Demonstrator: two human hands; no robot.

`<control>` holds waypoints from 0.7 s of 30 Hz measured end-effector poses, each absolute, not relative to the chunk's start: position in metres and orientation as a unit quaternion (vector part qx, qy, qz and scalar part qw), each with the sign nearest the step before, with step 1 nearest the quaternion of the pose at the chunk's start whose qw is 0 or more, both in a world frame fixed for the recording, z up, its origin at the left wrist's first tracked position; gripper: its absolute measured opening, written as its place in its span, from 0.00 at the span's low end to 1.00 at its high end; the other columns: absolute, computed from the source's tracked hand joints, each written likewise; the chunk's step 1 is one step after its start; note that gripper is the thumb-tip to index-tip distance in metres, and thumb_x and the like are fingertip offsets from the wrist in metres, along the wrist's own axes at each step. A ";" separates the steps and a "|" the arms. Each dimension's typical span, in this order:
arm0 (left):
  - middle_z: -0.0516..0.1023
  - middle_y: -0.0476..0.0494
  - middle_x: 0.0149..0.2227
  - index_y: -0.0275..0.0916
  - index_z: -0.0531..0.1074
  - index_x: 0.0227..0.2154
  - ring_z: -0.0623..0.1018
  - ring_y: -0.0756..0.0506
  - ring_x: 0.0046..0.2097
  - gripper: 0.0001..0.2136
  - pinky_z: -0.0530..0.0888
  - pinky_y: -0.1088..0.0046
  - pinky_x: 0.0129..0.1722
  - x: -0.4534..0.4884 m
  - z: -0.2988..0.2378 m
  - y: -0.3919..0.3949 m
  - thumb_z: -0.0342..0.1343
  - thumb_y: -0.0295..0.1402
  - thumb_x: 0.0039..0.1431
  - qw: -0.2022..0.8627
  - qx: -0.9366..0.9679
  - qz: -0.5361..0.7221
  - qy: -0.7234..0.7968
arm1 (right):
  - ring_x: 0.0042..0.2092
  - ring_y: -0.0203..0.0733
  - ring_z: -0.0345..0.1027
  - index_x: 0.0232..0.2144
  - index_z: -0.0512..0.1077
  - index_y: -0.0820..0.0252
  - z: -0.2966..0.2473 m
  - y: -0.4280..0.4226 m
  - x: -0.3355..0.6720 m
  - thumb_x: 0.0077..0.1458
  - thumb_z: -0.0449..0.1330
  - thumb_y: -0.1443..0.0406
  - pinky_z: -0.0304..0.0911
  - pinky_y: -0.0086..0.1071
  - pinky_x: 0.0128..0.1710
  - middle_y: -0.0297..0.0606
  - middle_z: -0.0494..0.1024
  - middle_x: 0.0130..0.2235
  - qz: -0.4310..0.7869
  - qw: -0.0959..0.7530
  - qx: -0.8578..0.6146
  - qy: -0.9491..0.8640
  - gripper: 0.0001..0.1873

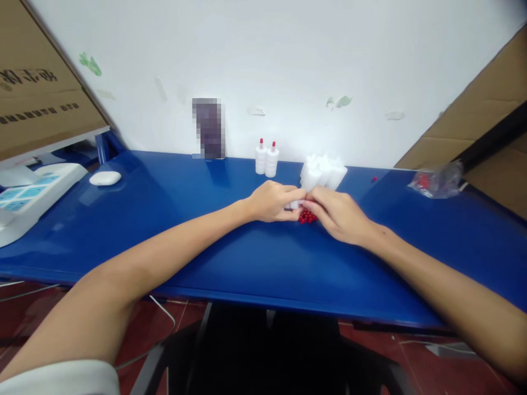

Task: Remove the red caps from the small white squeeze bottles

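Observation:
My left hand [272,201] and my right hand [337,214] meet at the middle of the blue table [185,241]. The left hand is curled round a small white bottle [295,204], of which only a bit shows. The right hand's fingers are pinched together at the bottle's end, and what they hold is too small to name. A heap of small red caps [307,216] lies on the table just under both hands. Behind the hands stands a cluster of white bottles without caps [323,171].
Two white bottles with red caps [266,159] stand by the wall. A clear bag with red pieces [436,181] lies at right, a lone red cap [374,179] near it. A white oval object [105,178] and a white device [24,197] sit at left. Cardboard boxes flank both sides.

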State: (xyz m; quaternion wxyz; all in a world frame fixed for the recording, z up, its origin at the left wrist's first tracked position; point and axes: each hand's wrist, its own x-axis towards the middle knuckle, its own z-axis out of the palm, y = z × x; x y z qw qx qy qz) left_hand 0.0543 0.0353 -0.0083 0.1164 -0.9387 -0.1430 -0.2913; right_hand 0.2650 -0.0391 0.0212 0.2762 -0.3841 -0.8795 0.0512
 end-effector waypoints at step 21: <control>0.80 0.46 0.35 0.37 0.68 0.38 0.71 0.54 0.22 0.13 0.68 0.76 0.24 0.065 0.008 0.031 0.49 0.44 0.70 -0.349 -0.848 -0.290 -0.275 | 0.21 0.37 0.57 0.16 0.56 0.55 0.014 -0.012 0.290 0.66 0.48 0.55 0.49 0.36 0.27 0.32 0.61 0.16 0.071 0.220 -0.533 -0.814 0.27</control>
